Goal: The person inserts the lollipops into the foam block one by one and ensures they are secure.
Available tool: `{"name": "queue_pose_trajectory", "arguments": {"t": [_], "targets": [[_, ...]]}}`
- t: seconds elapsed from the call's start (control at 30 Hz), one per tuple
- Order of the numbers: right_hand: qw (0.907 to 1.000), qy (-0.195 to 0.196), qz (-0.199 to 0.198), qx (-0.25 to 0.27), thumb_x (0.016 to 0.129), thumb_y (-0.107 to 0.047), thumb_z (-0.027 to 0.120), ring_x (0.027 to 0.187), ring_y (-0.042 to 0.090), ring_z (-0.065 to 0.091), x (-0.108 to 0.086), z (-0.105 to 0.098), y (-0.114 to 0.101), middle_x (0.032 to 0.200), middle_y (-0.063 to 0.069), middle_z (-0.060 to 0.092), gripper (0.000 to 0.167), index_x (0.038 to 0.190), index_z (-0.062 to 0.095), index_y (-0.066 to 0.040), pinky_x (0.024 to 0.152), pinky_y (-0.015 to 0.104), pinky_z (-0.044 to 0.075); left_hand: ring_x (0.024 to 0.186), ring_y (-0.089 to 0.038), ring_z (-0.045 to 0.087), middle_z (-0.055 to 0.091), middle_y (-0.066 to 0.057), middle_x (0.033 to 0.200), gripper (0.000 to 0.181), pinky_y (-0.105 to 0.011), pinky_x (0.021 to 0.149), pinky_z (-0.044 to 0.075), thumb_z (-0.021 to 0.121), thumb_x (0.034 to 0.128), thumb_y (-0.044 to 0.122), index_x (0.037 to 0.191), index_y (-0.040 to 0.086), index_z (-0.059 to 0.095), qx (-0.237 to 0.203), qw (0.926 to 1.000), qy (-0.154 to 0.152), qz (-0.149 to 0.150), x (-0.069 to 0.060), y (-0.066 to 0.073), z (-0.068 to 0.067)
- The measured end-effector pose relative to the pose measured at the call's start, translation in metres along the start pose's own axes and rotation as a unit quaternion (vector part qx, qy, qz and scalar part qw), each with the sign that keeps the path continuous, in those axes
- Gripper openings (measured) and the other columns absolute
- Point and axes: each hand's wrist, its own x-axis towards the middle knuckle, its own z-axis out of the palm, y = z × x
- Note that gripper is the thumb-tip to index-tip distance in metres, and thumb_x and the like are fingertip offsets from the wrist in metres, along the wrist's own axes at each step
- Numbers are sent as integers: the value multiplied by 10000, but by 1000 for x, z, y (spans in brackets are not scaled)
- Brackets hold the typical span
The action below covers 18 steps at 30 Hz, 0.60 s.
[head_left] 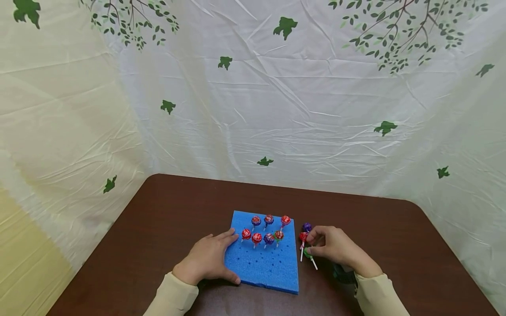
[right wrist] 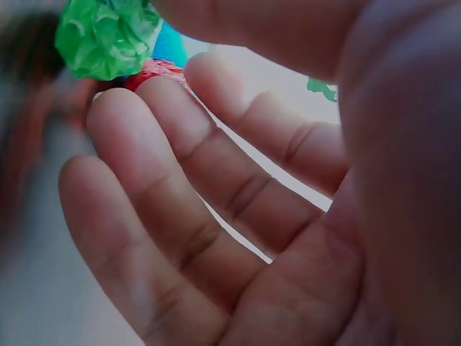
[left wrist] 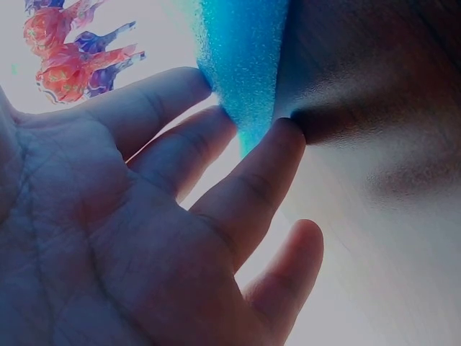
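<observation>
My left hand (head_left: 211, 256) rests at the left side of a blue foam board (head_left: 265, 272), fingers spread and straight against its edge, thumb at the near edge. Several wrapped lollipops, such as a red one (head_left: 257, 238) and a purple one (head_left: 269, 238), stand upright in the board's holes. Right of the board, my right hand (head_left: 336, 248) reaches over loose lollipops with bent fingers and thumb apart. Its thumb is by a green lollipop (right wrist: 108, 40); a red lollipop (head_left: 303, 237) lies close to the fingertips. A purple lollipop (head_left: 306, 227) lies just beyond.
The brown table (head_left: 189, 202) has rounded far corners. A pale curtain (head_left: 237, 109) with printed leaves hangs behind and around it. Several small holes dot the near half of the board. Something dark (head_left: 343, 274) shows under my right wrist.
</observation>
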Motion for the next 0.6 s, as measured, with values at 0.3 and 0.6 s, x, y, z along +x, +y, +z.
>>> {"name": "queue_pose_trajectory", "arguments": {"t": [0.3, 0.6], "targets": [[9999, -116, -87, -63, 820, -187, 835, 736, 152, 616, -7, 7, 5, 874, -27, 645, 248, 992, 676, -104, 623, 271, 545, 1331, -269, 495, 449, -89, 1523, 1075, -576, 1075, 360, 841, 579, 678, 1442, 108, 547, 0, 10000, -29, -11, 0, 0, 1], [9995, -161, -152, -212, 822, -196, 832, 679, 136, 586, -7, 9, 2, 874, -26, 639, 225, 995, 712, -119, 568, 277, 520, 1328, -284, 498, 455, -97, 1518, 1071, -586, 1073, 356, 848, 574, 663, 1436, 101, 552, -42, 10000, 4, -20, 0, 1, 1]]}}
